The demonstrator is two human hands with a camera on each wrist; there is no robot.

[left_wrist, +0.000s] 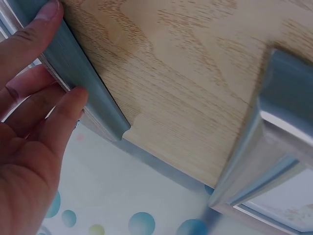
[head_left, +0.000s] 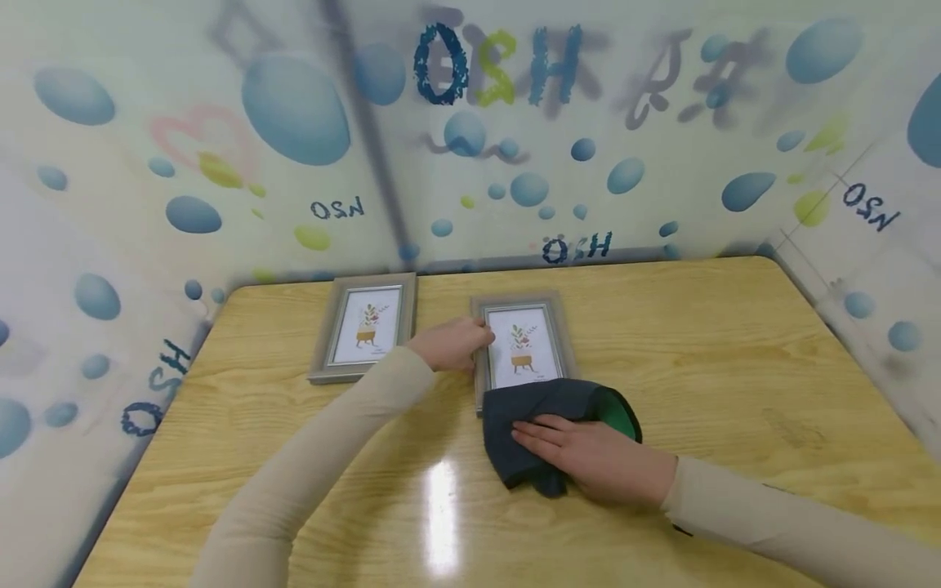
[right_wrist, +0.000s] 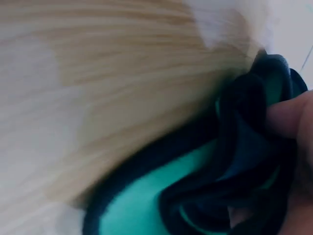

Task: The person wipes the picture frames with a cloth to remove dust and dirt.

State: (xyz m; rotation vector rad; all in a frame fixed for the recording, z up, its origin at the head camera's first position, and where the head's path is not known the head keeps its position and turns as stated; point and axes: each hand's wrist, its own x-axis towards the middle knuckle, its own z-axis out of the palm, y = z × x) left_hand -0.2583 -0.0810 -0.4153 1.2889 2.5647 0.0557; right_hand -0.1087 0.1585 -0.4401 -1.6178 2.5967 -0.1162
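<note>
A grey-framed picture frame (head_left: 524, 339) with a potted-plant print lies on the table. My left hand (head_left: 454, 343) grips its left edge; in the left wrist view the thumb and fingers (left_wrist: 51, 127) lie along the frame's side. Over the frame's near edge spreads a dark cloth (head_left: 510, 408) with a green underside. My right hand (head_left: 591, 457) holds this cloth, its fingers laid across the top. Close up in the right wrist view, the cloth (right_wrist: 195, 161) is bunched and folded by the thumb.
A second, matching picture frame (head_left: 366, 327) lies to the left, near the table's back edge. The wooden table (head_left: 698, 351) backs onto a wall (head_left: 470, 188) printed with blue drops and lettering. Another wall (head_left: 882, 269) runs along the right side.
</note>
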